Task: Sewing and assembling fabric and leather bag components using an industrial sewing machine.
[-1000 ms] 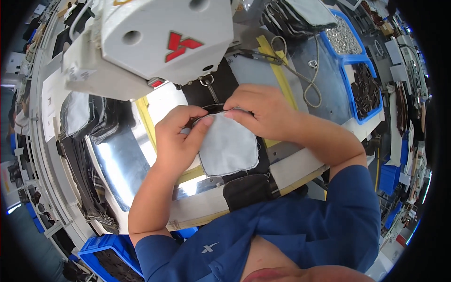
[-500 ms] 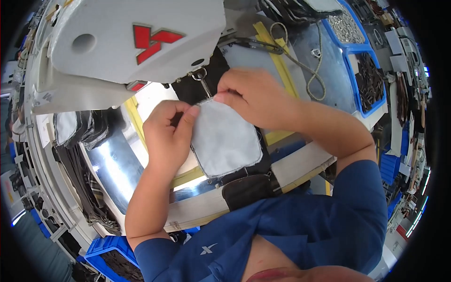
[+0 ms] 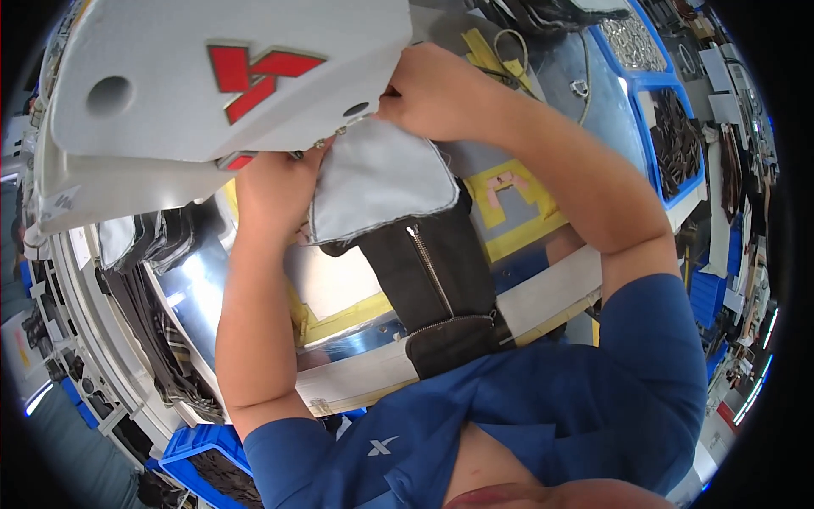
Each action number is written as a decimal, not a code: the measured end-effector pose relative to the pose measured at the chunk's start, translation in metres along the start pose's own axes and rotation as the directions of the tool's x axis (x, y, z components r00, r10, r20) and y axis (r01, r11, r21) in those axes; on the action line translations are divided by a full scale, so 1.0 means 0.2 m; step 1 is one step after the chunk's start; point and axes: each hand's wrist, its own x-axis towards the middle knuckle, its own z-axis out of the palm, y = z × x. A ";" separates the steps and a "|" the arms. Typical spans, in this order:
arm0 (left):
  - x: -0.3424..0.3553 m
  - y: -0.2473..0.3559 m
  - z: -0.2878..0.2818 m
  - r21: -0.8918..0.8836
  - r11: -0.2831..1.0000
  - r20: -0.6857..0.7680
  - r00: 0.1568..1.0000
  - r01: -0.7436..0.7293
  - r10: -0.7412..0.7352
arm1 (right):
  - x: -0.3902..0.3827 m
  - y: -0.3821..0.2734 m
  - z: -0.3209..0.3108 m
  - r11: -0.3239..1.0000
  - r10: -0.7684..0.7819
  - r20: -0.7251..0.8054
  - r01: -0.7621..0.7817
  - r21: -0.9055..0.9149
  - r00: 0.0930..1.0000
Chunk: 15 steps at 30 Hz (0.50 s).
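A light grey, rounded fabric piece with frayed dark edges lies at the front of the white sewing machine head. My left hand grips its left edge, thumb on top, with the fingertips partly hidden under the machine. At its far right corner my right hand is closed on the edge, close against the machine. From beneath the piece a black fabric strip runs toward me, with a metal zipper down it. The needle area is hidden behind the machine head.
Yellow tape marks the worktable right of the fabric. Blue bins hold metal parts and dark pieces at the far right. Fabric stacks lie at left; another blue bin stands lower left. A thin cord hangs near the bins.
Both hands and the grey piece have moved away from me, toward the machine. The black strip and its zipper now show on the near side.
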 end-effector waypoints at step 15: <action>0.07 -0.07 0.05 0.029 0.953 -0.126 0.945 -0.301 0.302 | 0.09 -0.03 -0.04 0.989 0.144 0.110 -0.140 -0.042 0.983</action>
